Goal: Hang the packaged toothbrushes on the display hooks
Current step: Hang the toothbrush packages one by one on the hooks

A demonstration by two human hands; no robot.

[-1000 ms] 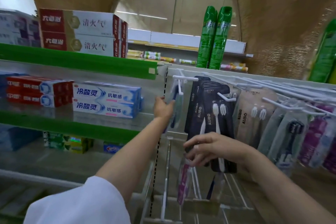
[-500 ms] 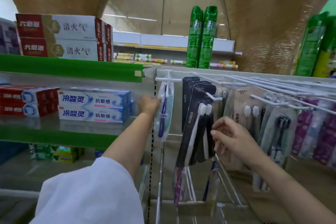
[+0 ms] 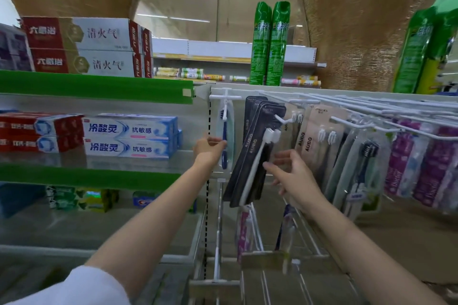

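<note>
The left hand (image 3: 207, 149) pinches a clear-packaged blue toothbrush (image 3: 225, 136) hanging on a white wire hook (image 3: 225, 97). The right hand (image 3: 292, 176), fingers relaxed, touches black "AUBO" toothbrush packs (image 3: 250, 156). Green-edged shop shelves (image 3: 94, 86) hold blue-and-white toothpaste boxes (image 3: 130, 136).

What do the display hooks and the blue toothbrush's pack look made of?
Display hooks: probably white-coated metal wire, thin, rigid, evenly glossy. Blue toothbrush pack: looks like clear plastic blister, see-through with sheen, the brush visible inside; any backing card cannot be told.
</note>
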